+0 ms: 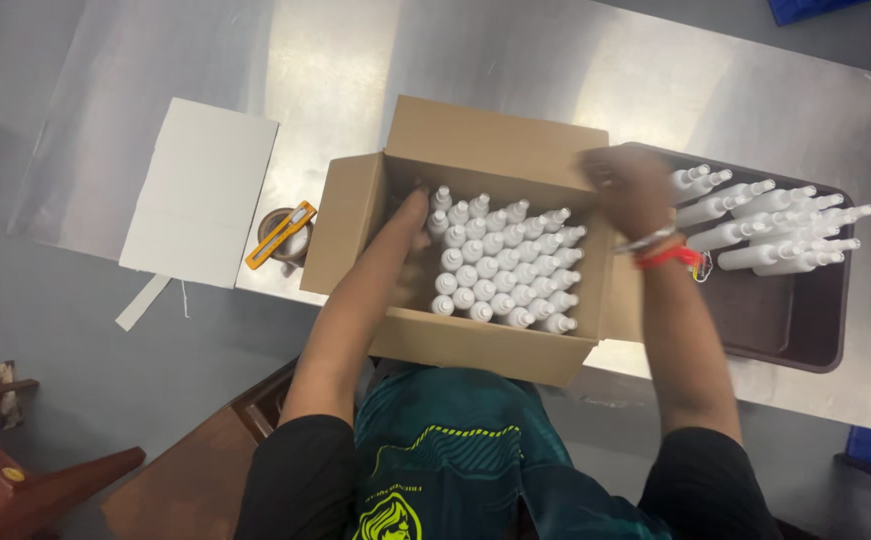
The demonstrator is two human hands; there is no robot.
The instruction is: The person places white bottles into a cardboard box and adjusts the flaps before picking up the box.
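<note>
An open cardboard box (475,345) stands on a steel table, filled with several upright white bottles (503,265). My left hand (410,215) reaches down inside the box at its left end, fingertips by the bottles near the far left corner; whether it grips one is hidden. Over the box's right rim hovers my right hand (630,188), blurred, fingers curled, with red and silver bands on the wrist. Beside it, a dark brown tray (795,330) holds several white bottles (765,220) lying on their sides.
Left of the box lie a flat white carton (200,192), a tape roll (290,240) and an orange utility knife (280,235). The steel table (355,60) extends far back. A wooden chair (15,480) stands at lower left, with blue crates at the right edges.
</note>
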